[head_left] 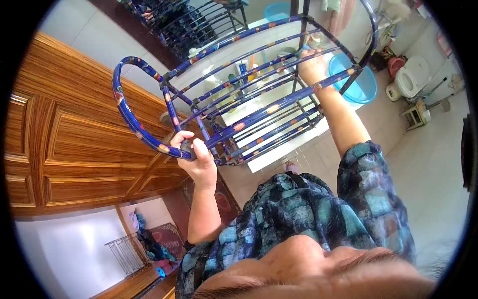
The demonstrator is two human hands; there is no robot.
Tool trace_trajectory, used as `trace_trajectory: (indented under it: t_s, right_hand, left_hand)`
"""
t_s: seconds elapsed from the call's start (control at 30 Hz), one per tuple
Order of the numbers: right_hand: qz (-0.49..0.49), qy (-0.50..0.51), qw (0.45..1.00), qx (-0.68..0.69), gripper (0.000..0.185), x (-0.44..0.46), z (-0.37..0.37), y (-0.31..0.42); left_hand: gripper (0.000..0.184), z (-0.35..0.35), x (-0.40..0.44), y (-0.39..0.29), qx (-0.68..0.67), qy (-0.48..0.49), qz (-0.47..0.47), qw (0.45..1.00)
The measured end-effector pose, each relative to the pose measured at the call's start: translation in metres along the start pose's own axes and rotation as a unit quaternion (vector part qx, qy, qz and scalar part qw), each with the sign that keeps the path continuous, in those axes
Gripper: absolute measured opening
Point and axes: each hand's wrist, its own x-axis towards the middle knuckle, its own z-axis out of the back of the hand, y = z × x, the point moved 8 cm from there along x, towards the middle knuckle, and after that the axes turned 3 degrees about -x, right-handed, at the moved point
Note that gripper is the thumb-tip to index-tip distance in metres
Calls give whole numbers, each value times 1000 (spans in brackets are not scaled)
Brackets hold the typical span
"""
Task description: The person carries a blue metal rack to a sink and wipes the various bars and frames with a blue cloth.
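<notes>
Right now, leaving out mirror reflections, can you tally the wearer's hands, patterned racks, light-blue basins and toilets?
Hands: 2 (left hand, right hand)
Patterned rack: 1
Light-blue basin: 1
Toilet: 1
Total: 5

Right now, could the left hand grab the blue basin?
Probably not: the left hand is gripping the patterned rack, whose bars stretch between it and the blue basin.
</notes>
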Motion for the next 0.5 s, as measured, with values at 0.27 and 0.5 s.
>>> trace_trajectory:
  t_s: [0.27,0.5]
  right_hand:
    - [104,44,992,59,26,-45,18,31]
    - [131,-205,942,233,32,-44,90,31]
  left_hand:
    - [17,4,3,0,53,12,-55,997]
    - [18,4,2,-6,13,15,-18,1000]
